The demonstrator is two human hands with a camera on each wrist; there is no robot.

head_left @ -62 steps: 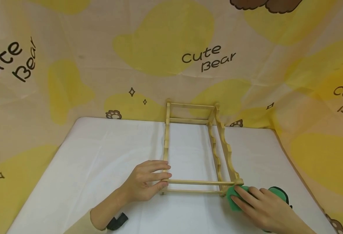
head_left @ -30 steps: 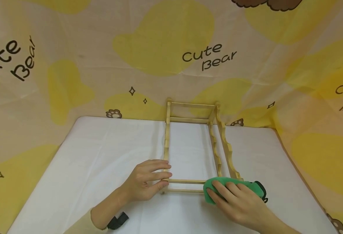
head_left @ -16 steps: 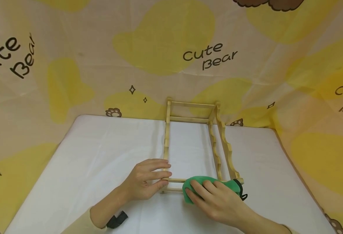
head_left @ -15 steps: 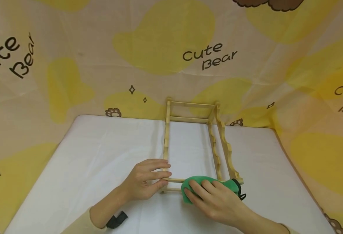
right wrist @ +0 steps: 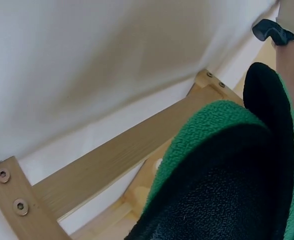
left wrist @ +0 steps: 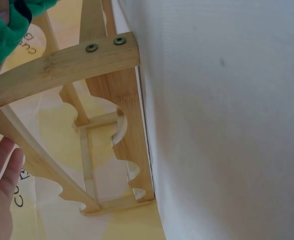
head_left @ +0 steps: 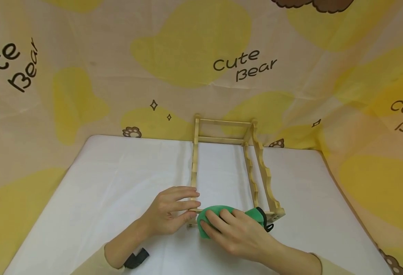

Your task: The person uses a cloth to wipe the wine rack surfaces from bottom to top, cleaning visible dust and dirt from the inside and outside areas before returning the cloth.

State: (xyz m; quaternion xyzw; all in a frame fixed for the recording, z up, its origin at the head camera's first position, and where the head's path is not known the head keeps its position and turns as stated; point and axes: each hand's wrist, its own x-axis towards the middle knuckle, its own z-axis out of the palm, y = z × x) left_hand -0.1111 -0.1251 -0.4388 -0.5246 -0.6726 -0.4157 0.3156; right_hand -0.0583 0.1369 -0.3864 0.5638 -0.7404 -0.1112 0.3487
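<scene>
A light wooden rack (head_left: 265, 172) with scalloped side rails lies lengthwise on the white table; its bolted near end shows in the left wrist view as a curved wooden bar (left wrist: 52, 67). At the rack's near left corner my left hand (head_left: 172, 210) holds the side rail between thumb and fingers. My right hand (head_left: 234, 233) grips a folded green cloth (head_left: 210, 211) with black edging and presses it over the near crossbar. In the right wrist view the cloth (right wrist: 212, 117) covers part of the near end, beside a flat wooden slat (right wrist: 112, 150).
A black strap-like object (head_left: 137, 258) lies by the left forearm. Behind the white table (head_left: 136, 164) and along its sides hangs a yellow patterned fabric (head_left: 194, 42) with "Cute Bear" lettering. The rack's far end reaches the back fabric.
My right hand has slid the green cloth leftward along the near crossbar, from the rack's right corner to beside my left hand. My left hand and the rack have stayed in place.
</scene>
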